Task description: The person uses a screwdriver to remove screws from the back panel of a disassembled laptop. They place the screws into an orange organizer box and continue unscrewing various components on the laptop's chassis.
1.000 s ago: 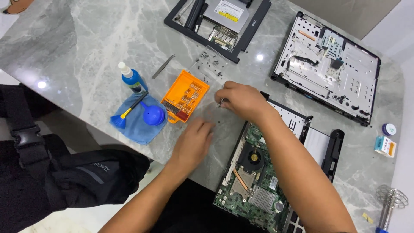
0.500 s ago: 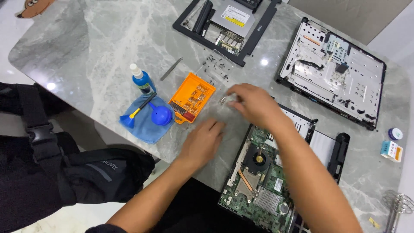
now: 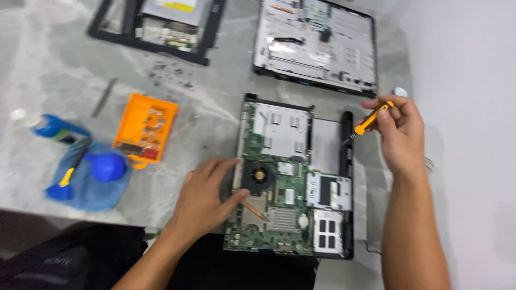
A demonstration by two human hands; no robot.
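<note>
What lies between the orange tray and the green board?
In the head view, only bare table lies between orange tray and green board; left hand sits lower.

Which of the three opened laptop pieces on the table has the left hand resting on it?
The green circuit board nearest the person; the left hand rests on its edge by the fan.

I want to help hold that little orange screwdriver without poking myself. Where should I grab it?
Grab the screwdriver by its fat orange handle, coming from above on the handle end, as the right hand does. The thin dark tip points down-left toward the circuit board, so keep your fingers away from that end.
</note>
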